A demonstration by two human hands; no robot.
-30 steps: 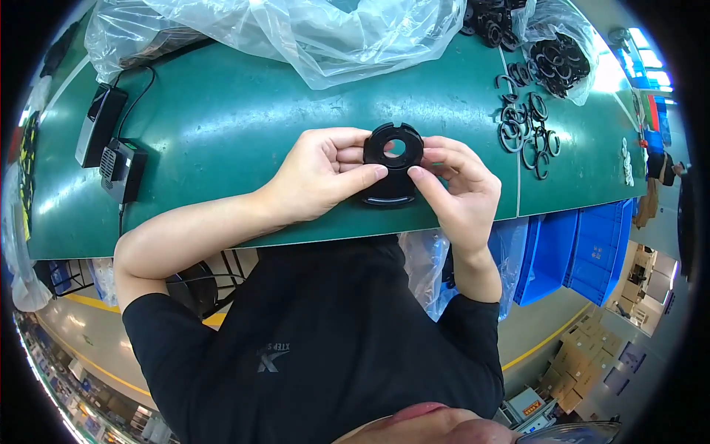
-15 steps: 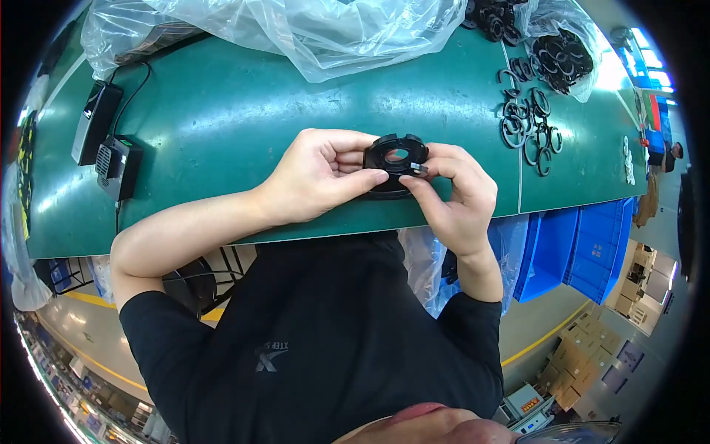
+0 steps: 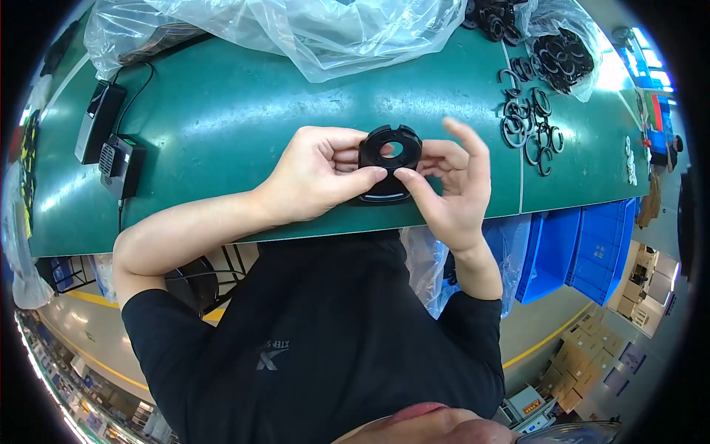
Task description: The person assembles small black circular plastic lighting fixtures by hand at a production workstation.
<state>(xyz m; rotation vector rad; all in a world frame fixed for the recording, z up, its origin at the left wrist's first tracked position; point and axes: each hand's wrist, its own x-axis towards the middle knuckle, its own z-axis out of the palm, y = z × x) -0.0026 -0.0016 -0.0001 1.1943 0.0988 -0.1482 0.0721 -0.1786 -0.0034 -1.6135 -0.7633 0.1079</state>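
A black round plastic part with a hole in its middle and a notched rim is held up between my two hands, over the near edge of the table. Its lower portion is a dark curved piece with a pale line along the bottom. My left hand grips the left side, thumb on the near face and fingers curled behind. On the right side, my right hand presses its thumb near the centre and has fingers behind the part. One right finger is raised away from it and blurred.
Black C-shaped rings lie loose at the right, beside a clear bag of similar rings. Clear plastic sheeting covers the table's far side. A black boxy device with a cable sits at left. Blue bins stand beyond the near-right edge.
The round part has tilted so its holed face shows more fully. A right finger has lifted off it. The small shiny piece by my right thumb no longer shows.
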